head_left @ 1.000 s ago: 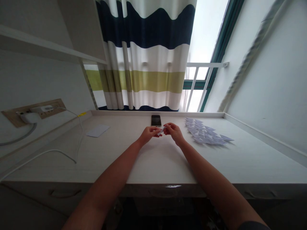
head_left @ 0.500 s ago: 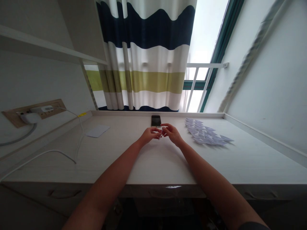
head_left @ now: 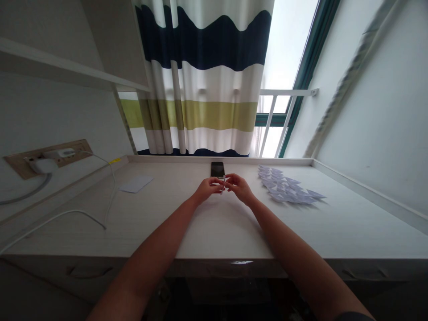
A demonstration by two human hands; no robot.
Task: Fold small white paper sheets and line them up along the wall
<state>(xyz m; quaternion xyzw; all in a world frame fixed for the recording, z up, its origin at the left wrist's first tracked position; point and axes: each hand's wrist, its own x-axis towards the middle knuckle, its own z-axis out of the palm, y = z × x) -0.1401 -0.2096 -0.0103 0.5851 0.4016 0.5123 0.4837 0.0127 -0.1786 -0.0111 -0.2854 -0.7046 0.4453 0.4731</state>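
Note:
Over the middle of the desk, my left hand [head_left: 207,188] and my right hand [head_left: 240,187] meet fingertip to fingertip. Between them is a small piece of folded white paper [head_left: 224,184], seen nearly edge-on, with fingers of both hands closed on it. Its full shape is hidden by the fingers. Just beyond the hands lies a black phone [head_left: 217,169], flat on the desk. To the right, several folded white paper pieces [head_left: 284,185] with pointed ends lie in overlapping rows.
A white sheet stack [head_left: 136,183] lies on the desk's left side. White cables [head_left: 112,191] run from a wall socket [head_left: 50,158] across the left of the desk [head_left: 214,232]. A low rim edges the back, with a striped curtain [head_left: 207,84] behind it.
My right fingers have shifted slightly on the folded paper, which now stands more upright and edge-on between the hands. The other things on the desk stay put.

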